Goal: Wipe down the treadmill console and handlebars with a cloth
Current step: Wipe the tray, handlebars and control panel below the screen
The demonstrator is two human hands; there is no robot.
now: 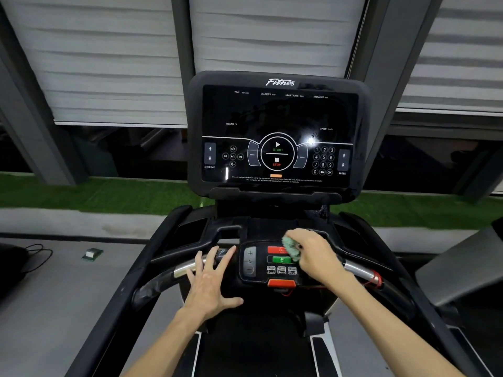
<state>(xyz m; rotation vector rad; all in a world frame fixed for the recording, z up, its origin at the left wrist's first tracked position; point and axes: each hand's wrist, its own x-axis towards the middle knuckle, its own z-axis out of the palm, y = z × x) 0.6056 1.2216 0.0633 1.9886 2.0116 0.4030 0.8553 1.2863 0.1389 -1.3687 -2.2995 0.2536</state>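
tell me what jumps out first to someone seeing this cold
The big dark console screen dominates the centre, its START and STOP ring lit. Below it, the right hand presses a green cloth onto the small button panel, while the left hand rests open on the handlebar.

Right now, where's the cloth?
Head view, right of center: green cloth bunched in the right hand, pressed on the lower control panel's red button.
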